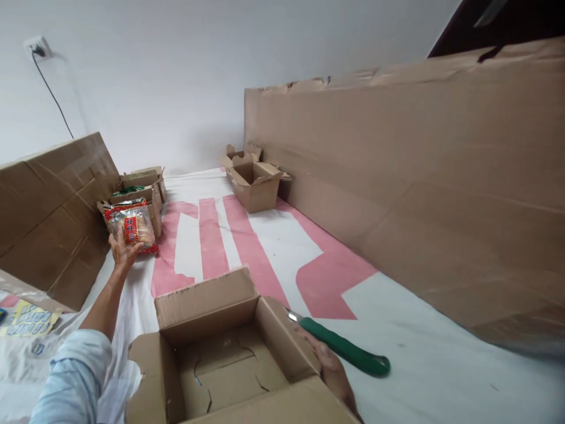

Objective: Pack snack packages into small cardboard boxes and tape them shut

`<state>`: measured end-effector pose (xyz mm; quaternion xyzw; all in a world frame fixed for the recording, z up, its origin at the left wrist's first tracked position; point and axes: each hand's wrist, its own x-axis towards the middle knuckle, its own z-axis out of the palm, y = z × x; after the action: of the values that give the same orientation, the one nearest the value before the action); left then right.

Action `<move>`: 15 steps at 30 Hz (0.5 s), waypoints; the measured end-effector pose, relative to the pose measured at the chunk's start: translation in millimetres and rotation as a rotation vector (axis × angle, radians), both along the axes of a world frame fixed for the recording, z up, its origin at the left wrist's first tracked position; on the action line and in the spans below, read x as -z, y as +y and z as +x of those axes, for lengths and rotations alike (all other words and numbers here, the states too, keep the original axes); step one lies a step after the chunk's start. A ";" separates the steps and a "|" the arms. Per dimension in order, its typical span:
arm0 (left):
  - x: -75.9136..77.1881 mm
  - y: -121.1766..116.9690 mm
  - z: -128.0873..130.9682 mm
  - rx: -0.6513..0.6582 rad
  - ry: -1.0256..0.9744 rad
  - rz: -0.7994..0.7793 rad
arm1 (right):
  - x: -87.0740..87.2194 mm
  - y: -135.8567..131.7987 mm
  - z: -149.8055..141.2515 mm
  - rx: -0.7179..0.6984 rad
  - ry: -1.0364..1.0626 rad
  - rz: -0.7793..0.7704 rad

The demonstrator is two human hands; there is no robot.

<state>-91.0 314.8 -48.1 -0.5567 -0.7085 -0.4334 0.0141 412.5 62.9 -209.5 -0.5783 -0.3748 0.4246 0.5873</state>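
Note:
My left hand (123, 246) is reached out far to the left, gripping a clear and red snack packet (140, 227), apparently rice crackers. It is at the near side of a small open carton (155, 215). In front of me stands an open cardboard box (207, 312) with its flaps spread, and only its bare bottom shows inside. My right hand (331, 368) holds this box by its right side, the fingers partly hidden by the flap. Just beyond that hand is a green-handled tool (348, 347) with a metal end; its kind is unclear.
More small cartons (253, 185) stand by the wall and along the left. A large cardboard panel (419, 188) runs along the right, and a big carton (53, 218) leans at left. A pink-and-white cloth (260, 247) covers the surface. A yellow printed sheet (30, 318) lies at lower left.

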 end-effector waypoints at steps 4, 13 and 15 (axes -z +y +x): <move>-1.7 -4.7 -9.2 0.034 -0.022 -0.014 | -10.2 7.3 10.3 -0.091 0.094 -0.071; -17.1 -41.2 -12.8 -0.075 0.052 -0.142 | -53.0 0.4 -11.6 -0.032 0.124 0.074; -23.1 -45.9 -14.7 -0.087 0.051 -0.186 | -55.3 1.3 -11.2 -0.070 0.143 0.073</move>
<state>-105.7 268.9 -25.0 -0.5353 -0.7686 -0.3503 -0.0008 401.3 64.1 -154.2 -0.5111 -0.3671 0.4710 0.6181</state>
